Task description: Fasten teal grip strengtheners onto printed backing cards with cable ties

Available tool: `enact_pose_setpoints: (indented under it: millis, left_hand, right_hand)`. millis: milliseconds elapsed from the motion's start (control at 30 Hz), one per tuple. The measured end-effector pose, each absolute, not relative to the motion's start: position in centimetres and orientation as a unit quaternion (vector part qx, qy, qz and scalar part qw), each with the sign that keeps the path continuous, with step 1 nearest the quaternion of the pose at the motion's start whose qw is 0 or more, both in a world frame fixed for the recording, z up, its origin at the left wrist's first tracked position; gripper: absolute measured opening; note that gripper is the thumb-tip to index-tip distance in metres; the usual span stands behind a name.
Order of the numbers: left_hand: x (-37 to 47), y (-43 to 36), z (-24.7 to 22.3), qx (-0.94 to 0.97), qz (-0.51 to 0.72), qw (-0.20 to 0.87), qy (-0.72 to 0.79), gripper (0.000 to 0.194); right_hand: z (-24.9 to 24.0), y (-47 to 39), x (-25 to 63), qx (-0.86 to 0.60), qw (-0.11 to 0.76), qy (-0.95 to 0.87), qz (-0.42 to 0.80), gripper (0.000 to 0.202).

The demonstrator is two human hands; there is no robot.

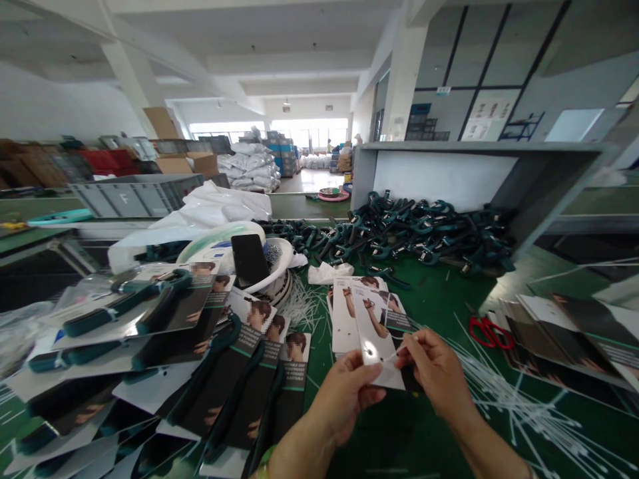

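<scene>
Over the green table my left hand (344, 392) grips the lower left edge of a printed backing card (368, 326) between thumb and fingers. My right hand (436, 372) is closed in a pinch on a thin white cable tie (391, 358) at the card's lower part, near a small hole. How far the tie passes through is too small to tell. Behind the held card lies a stack of similar cards (342, 332). To the left, several cards with dark green hand grips (174, 296) tied on lie heaped in overlapping layers.
Loose hand grips (414, 229) pile up in and before a tipped grey bin (544, 219). White cable ties (534, 419) and red-handled scissors (492, 332) lie right, beside more cards (564, 346). A black phone (249, 259) rests on a white round container (279, 266).
</scene>
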State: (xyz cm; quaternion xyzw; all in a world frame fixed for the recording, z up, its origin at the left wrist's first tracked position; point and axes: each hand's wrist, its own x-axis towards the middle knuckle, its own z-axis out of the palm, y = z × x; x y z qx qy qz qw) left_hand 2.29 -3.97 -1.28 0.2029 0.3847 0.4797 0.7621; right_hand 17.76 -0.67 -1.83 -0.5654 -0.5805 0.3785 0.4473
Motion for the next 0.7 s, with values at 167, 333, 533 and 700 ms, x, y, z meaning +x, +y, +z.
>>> enact_pose_setpoints:
  millis: [167, 333, 533, 700]
  left_hand:
    - [2.5, -4.1, -2.5, 0.167, 0.493, 0.757, 0.395, 0.030]
    - [2.8, -3.9, -3.2, 0.206, 0.504, 0.724, 0.423, 0.032]
    - [2.9, -4.2, -3.1, 0.271, 0.502, 0.693, 0.441, 0.036]
    - [2.5, -4.5, -3.0, 0.250, 0.517, 0.724, 0.381, 0.034]
  right_hand:
    - [0.2, -1.2, 19.4, -0.554, 0.255, -0.779, 0.143, 0.025]
    - [1.1, -1.9, 20.0, -0.446, 0.063, -0.893, -0.010, 0.016]
    - [0.4, -2.4, 19.5, -0.411, -0.026, -0.907, -0.091, 0.028]
    - [2.0, -1.2, 18.8, -0.484, 0.038, -0.853, 0.192, 0.022]
